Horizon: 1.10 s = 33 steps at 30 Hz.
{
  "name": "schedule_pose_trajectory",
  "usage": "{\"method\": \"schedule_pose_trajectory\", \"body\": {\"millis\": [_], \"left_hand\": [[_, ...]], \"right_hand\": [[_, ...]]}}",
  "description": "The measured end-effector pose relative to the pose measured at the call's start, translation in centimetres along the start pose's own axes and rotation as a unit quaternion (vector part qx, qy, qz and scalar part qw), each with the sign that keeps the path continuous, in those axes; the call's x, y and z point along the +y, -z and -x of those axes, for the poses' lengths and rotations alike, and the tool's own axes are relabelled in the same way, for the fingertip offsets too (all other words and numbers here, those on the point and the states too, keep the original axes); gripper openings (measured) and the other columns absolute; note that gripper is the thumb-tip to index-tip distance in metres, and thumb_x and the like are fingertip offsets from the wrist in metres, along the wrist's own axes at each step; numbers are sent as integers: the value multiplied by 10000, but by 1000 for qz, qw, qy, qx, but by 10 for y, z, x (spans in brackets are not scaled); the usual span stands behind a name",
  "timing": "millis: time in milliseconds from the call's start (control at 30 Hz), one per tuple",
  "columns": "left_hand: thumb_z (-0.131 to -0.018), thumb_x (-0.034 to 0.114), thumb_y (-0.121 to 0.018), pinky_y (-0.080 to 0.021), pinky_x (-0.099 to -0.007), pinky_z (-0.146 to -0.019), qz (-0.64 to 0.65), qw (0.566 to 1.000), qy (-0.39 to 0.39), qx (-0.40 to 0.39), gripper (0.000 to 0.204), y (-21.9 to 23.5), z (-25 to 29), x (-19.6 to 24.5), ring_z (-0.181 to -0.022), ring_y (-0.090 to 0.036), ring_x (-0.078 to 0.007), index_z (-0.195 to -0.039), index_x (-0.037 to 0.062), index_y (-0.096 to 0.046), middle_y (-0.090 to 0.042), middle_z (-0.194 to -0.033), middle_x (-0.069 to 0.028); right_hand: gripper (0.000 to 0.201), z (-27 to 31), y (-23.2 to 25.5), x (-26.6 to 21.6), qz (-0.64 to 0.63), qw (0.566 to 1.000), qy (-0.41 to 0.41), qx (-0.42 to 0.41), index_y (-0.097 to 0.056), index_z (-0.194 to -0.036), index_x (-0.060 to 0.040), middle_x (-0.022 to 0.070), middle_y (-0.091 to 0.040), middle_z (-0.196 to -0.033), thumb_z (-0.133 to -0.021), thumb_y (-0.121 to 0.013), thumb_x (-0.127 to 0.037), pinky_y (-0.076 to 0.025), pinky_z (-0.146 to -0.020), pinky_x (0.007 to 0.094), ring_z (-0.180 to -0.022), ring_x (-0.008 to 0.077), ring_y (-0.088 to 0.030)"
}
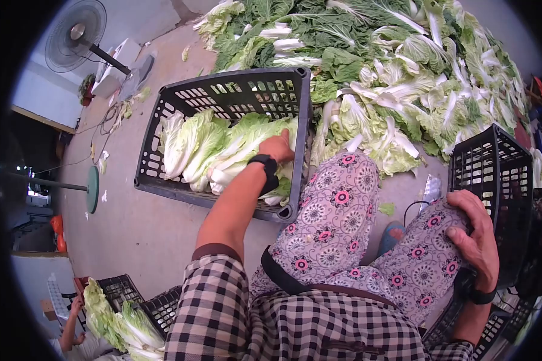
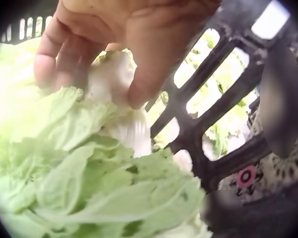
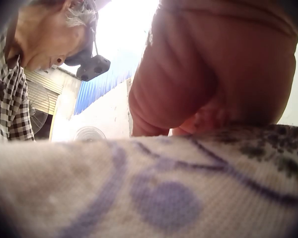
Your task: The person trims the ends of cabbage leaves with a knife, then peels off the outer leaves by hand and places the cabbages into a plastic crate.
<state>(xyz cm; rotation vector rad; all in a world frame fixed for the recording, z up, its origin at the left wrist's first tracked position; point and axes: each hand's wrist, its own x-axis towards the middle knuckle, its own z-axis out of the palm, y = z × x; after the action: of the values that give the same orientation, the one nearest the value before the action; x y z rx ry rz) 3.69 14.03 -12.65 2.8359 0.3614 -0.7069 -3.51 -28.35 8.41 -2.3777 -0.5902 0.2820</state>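
My left hand (image 1: pixel 277 147) reaches into a black plastic crate (image 1: pixel 223 203) at its right end. In the left wrist view, the fingers (image 2: pixel 47 67) and thumb are on either side of the white stem end of a Chinese cabbage (image 2: pixel 109 79), close to the slotted crate wall (image 2: pixel 208 111). Several more pale green cabbages (image 1: pixel 193 144) lie side by side in the crate. Leafy tops (image 2: pixel 104 193) fill the lower part of the left wrist view. My right hand (image 1: pixel 479 231) rests on the flower-patterned cloth (image 3: pixel 164 198) over my knee, holding nothing.
A large heap of cabbage leaves (image 1: pixel 397 84) spreads behind and right of the crate. Another black crate (image 1: pixel 494 174) stands beside my right knee. A fan (image 1: pixel 75 33) stands at the back left. At the lower left, another person's arm (image 1: pixel 70 322) is near more cabbages (image 1: pixel 129 328) and crates.
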Motion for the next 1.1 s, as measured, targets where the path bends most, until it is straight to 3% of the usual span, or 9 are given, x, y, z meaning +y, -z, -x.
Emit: {"method": "schedule_pose_trajectory", "body": {"millis": [167,367,467,567,700,800,867,967,1100], "left_hand": [[-743,283,-603,-518,-295,-509,463,886,-31,-26,504,88,40,-24,-671,-611,-161,-1176,66,-467,-613,-871,-69],[-778,401,-638,-548,-342,-652,691,706,-157,-17,592,114,91,-50,-807,-614,-170,-1237,66,-472,-610,-967,-56],[-759,439,-655,-542,-360,-683,678,697,-231,-41,705,118,111,-29,-854,-609,-174,-1283,23,-432,-601,-1015,-81],[-655,507,-721,-521,-315,-798,587,752,-295,-53,952,125,131,20,-979,-582,-173,-1347,-26,-343,-565,-1124,-118],[-658,508,-704,-435,-305,-928,482,755,-396,-201,1013,134,161,91,-1100,-524,-229,-1382,-45,-263,-498,-1248,-170],[-693,483,-666,-378,-325,-974,425,710,-516,-221,969,130,175,125,-1134,-492,-270,-1381,-59,-252,-462,-1268,-194],[-698,478,-659,-378,-328,-970,353,733,-553,-176,960,134,175,129,-1136,-487,-287,-1377,-66,-252,-446,-1275,-210],[-703,466,-659,-375,-334,-969,315,744,-563,-173,952,128,174,129,-1155,-473,-299,-1380,-62,-249,-428,-1289,-235],[-707,468,-662,-364,-324,-977,340,735,-531,-248,935,129,180,129,-1169,-465,-274,-1372,-64,-274,-427,-1297,-225]], "right_hand": [[567,-1,-1,2,8,1000,14,11,-563,-1077,14,159,-563,-1095,-710,-677,-403,-331,-980,386,-1100,319,-490],[563,-2,-2,5,-2,1000,27,12,-554,-1108,13,158,-563,-1093,-729,-677,-386,-359,-955,380,-1082,313,-500],[651,1,-3,4,-65,998,-18,19,-496,-1217,4,162,-548,-1159,-715,-691,-362,-340,-992,376,-1137,309,-483],[780,2,-6,-4,-113,989,-12,94,-405,-1315,-8,183,-494,-1254,-696,-710,-372,-298,-1041,376,-1213,314,-436],[827,-2,6,-31,36,984,138,104,-363,-1349,-20,210,-413,-1338,-640,-744,-211,-260,-1070,380,-1264,333,-384],[757,-11,7,-37,35,982,173,69,-429,-1271,-18,202,-470,-1276,-602,-757,-148,-333,-1017,381,-1199,326,-454],[673,-10,8,-24,-41,989,138,39,-491,-1179,-13,182,-544,-1164,-591,-780,-171,-413,-935,373,-1086,311,-542],[685,0,8,-18,-18,988,148,46,-513,-1161,-21,164,-572,-1101,-588,-807,-253,-435,-901,364,-1031,296,-571],[846,7,18,-34,109,976,170,81,-485,-1211,-42,199,-443,-1308,-529,-840,-395,-341,-1010,395,-1211,354,-440]]}}
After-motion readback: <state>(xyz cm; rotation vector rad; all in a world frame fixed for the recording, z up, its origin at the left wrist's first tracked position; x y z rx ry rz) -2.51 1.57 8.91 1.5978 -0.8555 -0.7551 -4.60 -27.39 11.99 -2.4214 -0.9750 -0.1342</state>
